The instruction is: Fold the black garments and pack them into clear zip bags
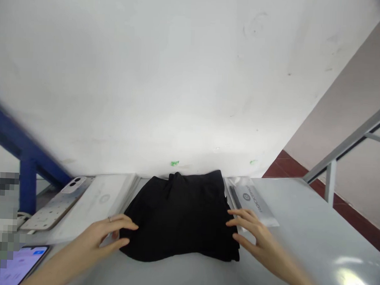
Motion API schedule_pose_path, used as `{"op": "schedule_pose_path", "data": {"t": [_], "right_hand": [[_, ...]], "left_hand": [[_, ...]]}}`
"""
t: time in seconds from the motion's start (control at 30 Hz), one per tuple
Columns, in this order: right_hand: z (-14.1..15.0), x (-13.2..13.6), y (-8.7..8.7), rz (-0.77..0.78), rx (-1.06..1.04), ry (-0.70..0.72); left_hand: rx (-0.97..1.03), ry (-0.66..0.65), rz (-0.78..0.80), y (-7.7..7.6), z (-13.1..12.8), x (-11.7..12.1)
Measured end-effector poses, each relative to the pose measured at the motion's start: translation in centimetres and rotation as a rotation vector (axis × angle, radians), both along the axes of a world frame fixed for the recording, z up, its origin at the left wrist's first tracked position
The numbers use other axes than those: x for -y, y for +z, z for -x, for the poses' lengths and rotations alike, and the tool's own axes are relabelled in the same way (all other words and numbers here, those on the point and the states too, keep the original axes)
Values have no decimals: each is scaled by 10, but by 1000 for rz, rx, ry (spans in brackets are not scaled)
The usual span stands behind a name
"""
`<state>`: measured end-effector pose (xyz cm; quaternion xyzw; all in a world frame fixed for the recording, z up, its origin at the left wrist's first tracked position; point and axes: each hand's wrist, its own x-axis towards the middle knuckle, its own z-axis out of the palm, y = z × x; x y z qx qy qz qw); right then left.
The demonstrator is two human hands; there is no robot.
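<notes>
A black garment (180,217), by its shape a pair of shorts or a short skirt, lies spread flat on the grey table, its waist edge toward the wall. At its left edge is my left hand (110,233), a ring on one finger; forefinger and thumb are apart, their tips at the cloth, the other fingers bent and partly hidden. My right hand (252,229) hovers over or touches the right edge with its fingers spread; whether the tips press the fabric I cannot tell. Neither hand is closed around anything.
White plastic bags (102,201) lie left of the garment, beside a pale phone or phone case (58,204). A lit phone (22,263) is at lower left. Another printed clear bag (253,202) lies at right. Behind the table (312,232) rises a white wall (186,75); a blue frame (28,165) stands left.
</notes>
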<state>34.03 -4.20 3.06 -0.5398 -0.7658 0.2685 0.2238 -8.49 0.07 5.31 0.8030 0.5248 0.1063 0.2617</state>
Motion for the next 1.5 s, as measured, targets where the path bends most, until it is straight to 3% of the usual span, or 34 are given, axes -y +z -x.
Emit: {"op": "schedule_pose_path", "data": {"t": [0.07, 0.13, 0.27, 0.4, 0.5, 0.73, 0.87, 1.0, 1.07, 1.17, 1.3, 1.4, 1.5], "right_hand": [[12, -20, 7, -92, 37, -55], [32, -43, 4, -175, 105, -76], [78, -82, -28, -291, 315, 4], [92, -98, -63, -285, 447, -11], [89, -98, -72, -308, 461, -8], [90, -95, -71, -409, 385, -22], [83, -92, -58, -468, 267, -19], [53, -83, -46, -593, 111, -196], [31, -76, -50, -625, 183, -340], [1, -65, -71, -593, 397, -464], [-26, -49, -97, -544, 516, -446], [-39, -39, -99, -581, 489, -383], [-45, -32, -88, -599, 465, -400]], "left_hand": [[17, 29, -116, 5, -17, -9], [17, 37, -294, -1, -42, -19], [-178, 53, -518, -38, -89, -34], [-284, 149, -449, -75, -101, -39], [-295, 174, -390, -86, -96, -40], [-253, 150, -475, -87, -94, -39], [-256, 161, -527, -88, -95, -38], [-254, 172, -570, -89, -95, -36], [-247, 162, -581, -88, -95, -35], [-237, 136, -591, -87, -94, -33], [-213, 107, -594, -84, -91, -32], [-195, 76, -573, -79, -89, -30], [-185, 60, -587, -72, -88, -27]]}}
